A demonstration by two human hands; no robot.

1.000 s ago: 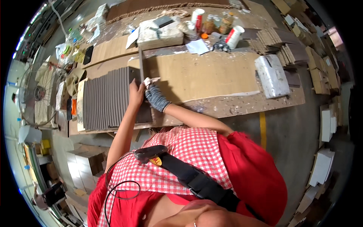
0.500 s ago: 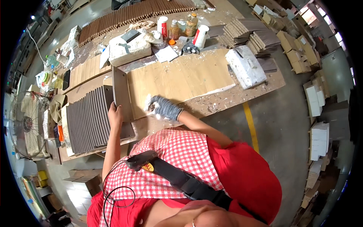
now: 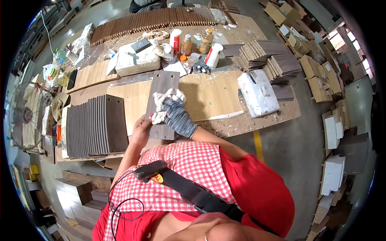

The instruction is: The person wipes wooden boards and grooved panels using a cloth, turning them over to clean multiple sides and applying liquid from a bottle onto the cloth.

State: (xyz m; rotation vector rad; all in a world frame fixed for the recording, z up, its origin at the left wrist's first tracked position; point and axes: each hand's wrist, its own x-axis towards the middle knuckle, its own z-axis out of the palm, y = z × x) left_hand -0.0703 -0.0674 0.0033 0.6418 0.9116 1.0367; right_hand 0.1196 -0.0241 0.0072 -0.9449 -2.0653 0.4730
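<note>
A grey wood-grain board with small holes near its ends lies in front of me, its long side running away from me. My bare left hand is closed on its left edge, near the close end. My right hand, in a grey knitted glove, is closed on a crumpled white rag and presses it on the middle of the board, hiding that part. Beneath lies a light wood-coloured sheet. To the left, a row of similar grey boards stands on edge, packed together.
White wrapped blocks sit on the worktable right and further back. Bottles, white-and-red cans and a dark glove stand or lie beyond the sheet. A fan is at far left; cartons are stacked at right.
The board, upright beside the row half a second ago, now lies flat over the sheet further right. My left hand moved right with it; the rag is now on the board.
</note>
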